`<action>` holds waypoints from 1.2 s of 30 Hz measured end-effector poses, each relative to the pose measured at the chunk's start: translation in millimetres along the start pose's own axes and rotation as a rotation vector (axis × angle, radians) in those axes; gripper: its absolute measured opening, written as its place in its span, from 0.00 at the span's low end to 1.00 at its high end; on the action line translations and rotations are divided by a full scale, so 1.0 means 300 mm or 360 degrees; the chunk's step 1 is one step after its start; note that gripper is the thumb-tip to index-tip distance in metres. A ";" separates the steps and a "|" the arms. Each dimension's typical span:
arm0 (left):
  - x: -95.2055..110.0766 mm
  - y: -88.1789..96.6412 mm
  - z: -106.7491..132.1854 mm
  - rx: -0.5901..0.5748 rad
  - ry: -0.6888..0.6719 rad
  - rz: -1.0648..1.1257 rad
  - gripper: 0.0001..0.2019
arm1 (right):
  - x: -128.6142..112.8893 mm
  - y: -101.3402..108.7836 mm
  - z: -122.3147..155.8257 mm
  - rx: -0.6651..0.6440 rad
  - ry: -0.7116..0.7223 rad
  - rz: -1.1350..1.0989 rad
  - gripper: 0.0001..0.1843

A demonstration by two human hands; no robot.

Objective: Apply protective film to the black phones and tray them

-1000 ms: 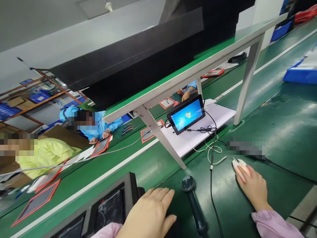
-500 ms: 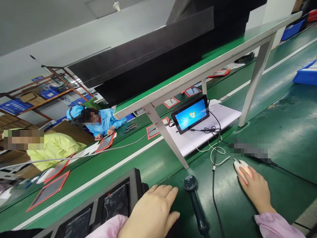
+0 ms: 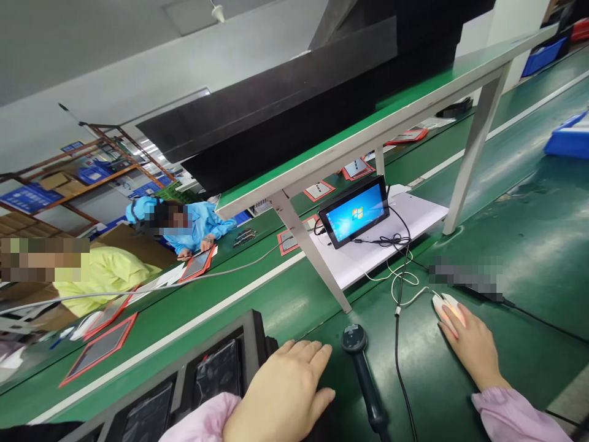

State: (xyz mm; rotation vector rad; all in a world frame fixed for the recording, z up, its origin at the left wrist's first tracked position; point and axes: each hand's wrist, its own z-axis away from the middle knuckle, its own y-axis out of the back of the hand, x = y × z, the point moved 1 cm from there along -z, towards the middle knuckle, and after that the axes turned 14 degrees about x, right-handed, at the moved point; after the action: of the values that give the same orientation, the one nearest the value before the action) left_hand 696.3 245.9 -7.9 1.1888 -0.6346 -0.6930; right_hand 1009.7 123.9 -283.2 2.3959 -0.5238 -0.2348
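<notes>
My right hand [image 3: 473, 347] rests over a white computer mouse [image 3: 446, 307] on the green bench, fingers curled on it. My left hand [image 3: 283, 393] lies flat with fingers together on a dark object at the bottom edge, beside a dark framed panel [image 3: 207, 374]. A black handheld barcode scanner [image 3: 363, 374] lies between my hands. Ahead, a small tablet [image 3: 354, 212] shows a blue desktop and stands tilted on a white sheet [image 3: 391, 236], with cables [image 3: 400, 276] running from it.
A green-topped shelf on white legs [image 3: 473, 141] spans the bench above the tablet. Two people in blue and yellow coats sit at the left by red-framed panels [image 3: 99, 347]. Blue bins [image 3: 568, 138] stand at the right.
The view shifted slightly; both hands stay in place, the right on the mouse and the left flat on the dark object.
</notes>
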 end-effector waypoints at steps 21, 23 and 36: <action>-0.001 0.001 0.002 -0.0017 0.0003 0.0007 0.21 | -0.015 0.008 0.005 -0.0022 -0.0089 0.0066 0.16; 0.001 0.003 0.001 -0.0025 -0.0001 0.0004 0.21 | -0.017 0.011 0.003 -0.0016 -0.0084 0.0065 0.17; -0.002 0.002 0.000 0.0009 -0.0001 -0.0024 0.21 | -0.007 0.001 0.004 -0.0069 -0.0104 0.0058 0.15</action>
State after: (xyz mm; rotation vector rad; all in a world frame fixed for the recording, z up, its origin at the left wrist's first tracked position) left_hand 695.8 246.4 -7.3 1.1995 -0.6289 -0.7044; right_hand 1007.3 123.9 -284.0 2.3410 -0.5859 -0.3062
